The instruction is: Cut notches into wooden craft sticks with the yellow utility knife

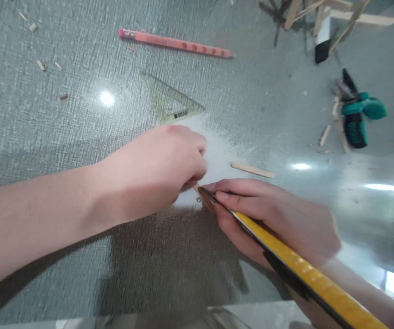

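Note:
My left hand (174, 164) is closed, its fingers curled down around one end of a wooden craft stick (207, 201) that slants over a white patch of the tabletop. In my right hand (275, 214) is a yellow utility knife (300, 265), with its dark blade pointing up and left. The blade's tip meets the stick close to my left fingers. My right fingertips pinch the knife near the blade. The end of the stick under my left hand is hidden. A second, loose craft stick (252, 170) lies just above my right hand.
Beyond my left hand lie a clear set square (161, 112) and a pink pencil (179, 44). Green-handled pliers (356, 114) rest at the right among wood pieces. A blurred craft-stick structure (354, 17) stands at the top right. Wood scraps (40, 65) dot the grey table.

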A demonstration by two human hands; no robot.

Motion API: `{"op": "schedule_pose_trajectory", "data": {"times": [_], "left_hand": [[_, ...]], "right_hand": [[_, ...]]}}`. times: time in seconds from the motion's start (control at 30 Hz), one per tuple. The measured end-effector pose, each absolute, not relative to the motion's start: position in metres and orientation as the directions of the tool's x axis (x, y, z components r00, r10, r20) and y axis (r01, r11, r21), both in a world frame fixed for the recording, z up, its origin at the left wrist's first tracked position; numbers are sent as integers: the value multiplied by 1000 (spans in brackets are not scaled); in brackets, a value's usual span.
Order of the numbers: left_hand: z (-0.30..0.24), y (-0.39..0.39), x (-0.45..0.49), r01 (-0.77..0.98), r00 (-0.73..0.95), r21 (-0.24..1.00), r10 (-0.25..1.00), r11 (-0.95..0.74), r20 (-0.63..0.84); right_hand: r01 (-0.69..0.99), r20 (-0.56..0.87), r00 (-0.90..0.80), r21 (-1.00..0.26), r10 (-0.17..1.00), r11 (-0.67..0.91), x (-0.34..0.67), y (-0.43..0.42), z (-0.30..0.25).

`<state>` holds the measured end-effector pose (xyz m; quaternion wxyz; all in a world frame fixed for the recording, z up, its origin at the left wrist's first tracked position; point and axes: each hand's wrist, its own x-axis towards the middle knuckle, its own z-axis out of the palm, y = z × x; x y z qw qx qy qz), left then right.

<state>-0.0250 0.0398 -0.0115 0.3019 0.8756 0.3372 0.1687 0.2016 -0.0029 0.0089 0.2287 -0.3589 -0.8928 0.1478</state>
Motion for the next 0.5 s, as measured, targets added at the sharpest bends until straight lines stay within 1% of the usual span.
{"op": "schedule_pose_trajectory", "data": {"times": [0.13, 0.23, 0.33, 0.4, 0.5], "left_hand": [[-12, 38, -25, 479, 710, 665, 699, -573, 91], [-11, 39, -25, 486, 705, 677, 706, -552, 70], [-11, 40, -24, 483, 708, 691, 704, -538, 52], [-11, 41, -23, 485, 711, 698, 702, -526, 34], [-10, 42, -23, 486, 715, 706, 699, -516, 18]], "right_hand": [[549, 278, -637, -490, 719, 677, 200, 0, 11], [497, 237, -636, -602, 734, 625, 202, 7, 9], [410, 226, -664, -688, 713, 599, 206, 15, 5], [369, 225, -681, -716, 697, 592, 209, 19, 2], [378, 215, -650, -741, 729, 555, 212, 20, -1]]}}
